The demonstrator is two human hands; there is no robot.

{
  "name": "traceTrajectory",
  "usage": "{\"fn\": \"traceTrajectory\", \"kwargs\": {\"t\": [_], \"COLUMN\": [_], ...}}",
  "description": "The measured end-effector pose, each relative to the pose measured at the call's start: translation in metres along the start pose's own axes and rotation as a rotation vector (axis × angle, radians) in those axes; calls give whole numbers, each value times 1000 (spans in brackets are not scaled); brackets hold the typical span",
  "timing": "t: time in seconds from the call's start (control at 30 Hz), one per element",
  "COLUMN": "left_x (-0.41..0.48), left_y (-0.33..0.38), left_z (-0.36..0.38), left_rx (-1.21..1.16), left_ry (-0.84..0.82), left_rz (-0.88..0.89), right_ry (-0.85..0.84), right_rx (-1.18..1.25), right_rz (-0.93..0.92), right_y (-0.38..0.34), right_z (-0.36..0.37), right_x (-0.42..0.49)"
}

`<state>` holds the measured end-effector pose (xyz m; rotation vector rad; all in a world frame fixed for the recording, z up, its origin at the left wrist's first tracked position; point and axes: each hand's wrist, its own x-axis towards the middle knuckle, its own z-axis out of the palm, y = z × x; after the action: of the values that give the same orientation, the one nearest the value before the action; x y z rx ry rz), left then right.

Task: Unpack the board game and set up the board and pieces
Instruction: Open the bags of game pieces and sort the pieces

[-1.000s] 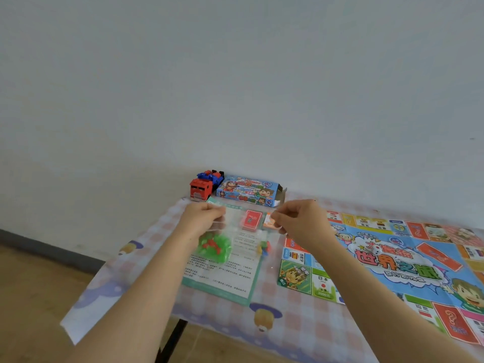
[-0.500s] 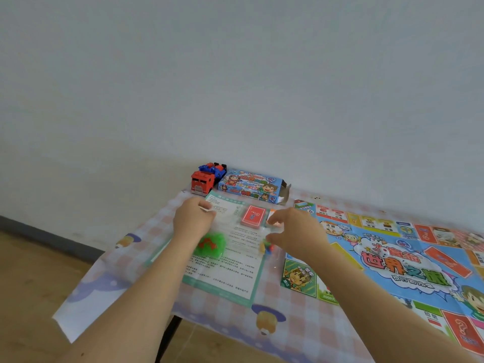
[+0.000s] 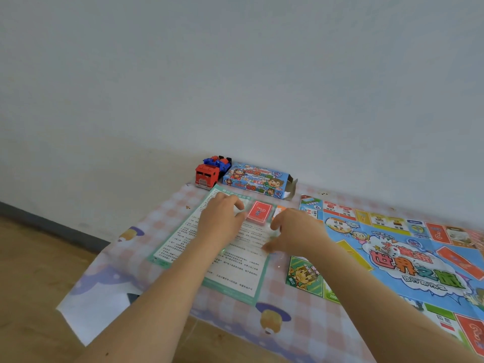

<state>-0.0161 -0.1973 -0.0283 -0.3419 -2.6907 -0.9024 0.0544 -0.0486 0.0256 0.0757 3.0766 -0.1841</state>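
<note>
The left hand point(image 3: 222, 221) now lies low on the rule sheet point(image 3: 235, 273). The green pieces no longer show, so I cannot tell its grip. The right hand point(image 3: 296, 231) spreads its fingers there. The board point(image 3: 392, 260) lies just right.

The tablecloth point(image 3: 301, 305) has a pink-and-white check with purple and yellow figures, the rule sheet point(image 3: 235, 273) is white with a green border, the card deck point(image 3: 259, 212) is red, the toy truck point(image 3: 208, 175) red and blue, the board point(image 3: 419, 271) mainly blue with red, yellow and green fields.
</note>
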Motion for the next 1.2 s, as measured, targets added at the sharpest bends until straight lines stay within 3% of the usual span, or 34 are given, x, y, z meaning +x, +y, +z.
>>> {"fn": "traceTrajectory", "kwargs": {"t": [0.2, 0.37, 0.6, 0.67, 0.8, 0.87, 0.97, 1.2], "left_x": [3, 1, 2, 1, -5, -7, -7, -2], "left_y": [-24, -21, -1, 15, 43, 47, 45, 47], "left_z": [-13, -14, -19, -19, -8, 0, 7, 3], "left_rx": [33, 14, -83, -141, -132, -81, -99, -261], "left_ry": [-48, -122, 168, 123, -158, -230, -180, -93], "left_rz": [-72, -3, 32, 90, 203, 193, 158, 98], "right_ry": [13, 45, 333, 262, 12, 63, 196, 300], "right_rx": [61, 173, 388, 342, 298, 332, 350, 936], "right_rz": [-2, -3, 63, 86, 127, 144, 191, 184], "right_y": [0, 3, 21, 29, 29, 26, 25, 32], "right_z": [5, 7, -1, -3, 10, 16, 20, 14], "right_x": [4, 5, 2, 4, 3, 2, 0, -5]}}
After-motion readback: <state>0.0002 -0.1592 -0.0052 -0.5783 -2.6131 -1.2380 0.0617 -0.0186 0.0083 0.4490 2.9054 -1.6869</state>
